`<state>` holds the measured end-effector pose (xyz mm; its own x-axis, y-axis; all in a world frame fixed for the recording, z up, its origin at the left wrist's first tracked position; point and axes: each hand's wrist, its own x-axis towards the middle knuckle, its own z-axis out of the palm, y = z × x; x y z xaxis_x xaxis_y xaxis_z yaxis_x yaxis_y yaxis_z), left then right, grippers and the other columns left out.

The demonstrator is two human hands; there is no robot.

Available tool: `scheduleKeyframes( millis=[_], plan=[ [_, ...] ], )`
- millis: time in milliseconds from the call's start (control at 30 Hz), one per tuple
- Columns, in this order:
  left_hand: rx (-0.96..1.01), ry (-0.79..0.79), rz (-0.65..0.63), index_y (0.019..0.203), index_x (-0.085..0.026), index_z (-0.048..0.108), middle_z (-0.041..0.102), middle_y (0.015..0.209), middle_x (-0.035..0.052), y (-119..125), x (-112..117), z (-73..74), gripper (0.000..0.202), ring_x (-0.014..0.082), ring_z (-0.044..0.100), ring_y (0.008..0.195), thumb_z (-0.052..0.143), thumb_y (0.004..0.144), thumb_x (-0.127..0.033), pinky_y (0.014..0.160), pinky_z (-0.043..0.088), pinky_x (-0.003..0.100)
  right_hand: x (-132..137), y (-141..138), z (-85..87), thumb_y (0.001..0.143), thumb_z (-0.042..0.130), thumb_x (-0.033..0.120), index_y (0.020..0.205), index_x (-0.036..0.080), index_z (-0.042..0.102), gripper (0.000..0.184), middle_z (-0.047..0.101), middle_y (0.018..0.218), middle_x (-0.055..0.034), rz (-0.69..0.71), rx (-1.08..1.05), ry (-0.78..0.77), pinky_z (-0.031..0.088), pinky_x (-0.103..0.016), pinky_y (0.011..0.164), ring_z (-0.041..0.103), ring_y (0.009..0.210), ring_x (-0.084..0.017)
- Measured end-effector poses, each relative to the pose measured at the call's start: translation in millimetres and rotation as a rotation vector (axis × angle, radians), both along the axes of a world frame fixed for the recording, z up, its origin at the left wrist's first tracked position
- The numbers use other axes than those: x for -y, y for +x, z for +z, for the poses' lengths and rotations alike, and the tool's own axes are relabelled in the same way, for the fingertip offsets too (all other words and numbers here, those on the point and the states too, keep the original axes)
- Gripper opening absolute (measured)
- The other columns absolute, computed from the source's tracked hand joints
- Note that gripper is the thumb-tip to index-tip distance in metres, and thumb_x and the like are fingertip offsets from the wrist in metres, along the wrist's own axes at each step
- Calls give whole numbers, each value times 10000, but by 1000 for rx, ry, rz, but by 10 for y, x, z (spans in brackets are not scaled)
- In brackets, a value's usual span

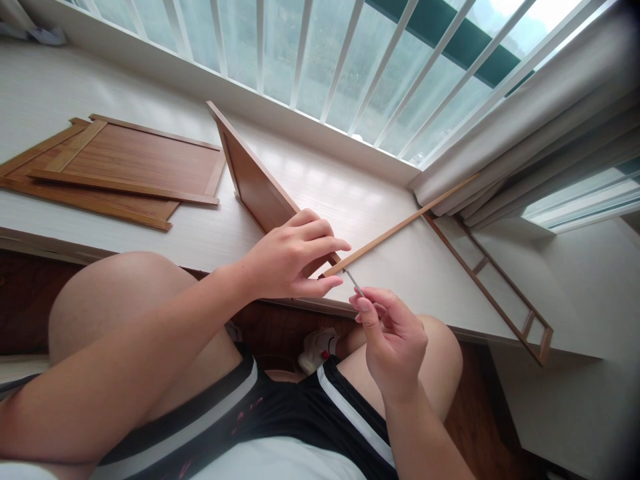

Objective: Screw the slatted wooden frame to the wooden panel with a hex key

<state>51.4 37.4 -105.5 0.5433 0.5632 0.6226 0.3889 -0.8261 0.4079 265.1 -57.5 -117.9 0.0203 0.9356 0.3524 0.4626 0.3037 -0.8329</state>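
Note:
A framed wooden panel [265, 193] stands tilted on its edge on the white ledge. My left hand [295, 257] is wrapped over its near end, thumb and index finger on either side of the corner. There, a long narrow wooden strip [400, 233] meets the panel and runs away to the right. Between the fingertips of my right hand [393, 337] is a thin metal Allen key [355, 283], its far tip at the strip's near end. Whether the tip sits in a screw is too small to tell.
Two overlapping framed panels [135, 157] lie flat on the ledge [200, 233] at left. A ladder-like wooden frame [480, 267] rests at right, by the grey curtain [525, 140]. White window bars [300, 53] line the back. My knees are against the ledge's front edge.

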Motion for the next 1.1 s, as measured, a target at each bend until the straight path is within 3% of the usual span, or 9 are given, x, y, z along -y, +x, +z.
scheduleKeyframes(
  millis=[367, 533, 700, 833, 967, 1100],
  plan=[
    [-8, 14, 5, 1181, -199, 644, 632, 986, 77, 1, -2, -3, 396, 229, 502, 996, 653, 850, -416, 960, 450, 369, -70, 19, 136, 845, 643, 24, 1031, 200, 685, 259, 688, 919, -37, 93, 245, 229, 529, -295, 685, 624, 810, -148],
    [-7, 17, 2, 1183, -198, 644, 631, 987, 78, 3, -4, -4, 399, 232, 504, 1002, 654, 849, -417, 967, 447, 371, -86, 26, 167, 839, 647, 23, 1039, 200, 691, 271, 693, 935, -46, 97, 294, 267, 528, -314, 733, 628, 839, -161],
    [-6, 16, 2, 1182, -199, 644, 633, 988, 78, 1, 0, 6, 397, 233, 502, 1005, 656, 848, -414, 968, 449, 374, -50, -7, 144, 932, 589, 173, 994, 219, 709, 144, 703, 825, -19, 77, 105, 38, 519, -300, 692, 641, 748, -150],
    [-1, 14, -4, 1186, -204, 641, 633, 984, 77, 0, 0, 4, 399, 231, 501, 1003, 662, 845, -411, 957, 456, 370, -10, -87, 146, 989, 510, 295, 907, 202, 686, 216, 683, 709, -8, 63, -190, -199, 506, -275, 603, 630, 652, -142],
    [2, 9, -4, 1180, -208, 642, 633, 980, 77, -1, 0, 2, 397, 232, 505, 1004, 668, 840, -410, 956, 458, 372, -1, -135, 157, 981, 523, 329, 767, 182, 638, 284, 661, 674, -9, 57, -244, -219, 494, -272, 607, 608, 626, -133],
    [2, -2, -4, 1179, -210, 642, 636, 983, 78, -5, 2, 4, 394, 234, 507, 1007, 661, 843, -414, 955, 460, 377, 5, -132, 132, 977, 526, 332, 766, 177, 632, 282, 654, 673, -9, 38, -225, -182, 487, -268, 609, 597, 623, -130]
  ],
)
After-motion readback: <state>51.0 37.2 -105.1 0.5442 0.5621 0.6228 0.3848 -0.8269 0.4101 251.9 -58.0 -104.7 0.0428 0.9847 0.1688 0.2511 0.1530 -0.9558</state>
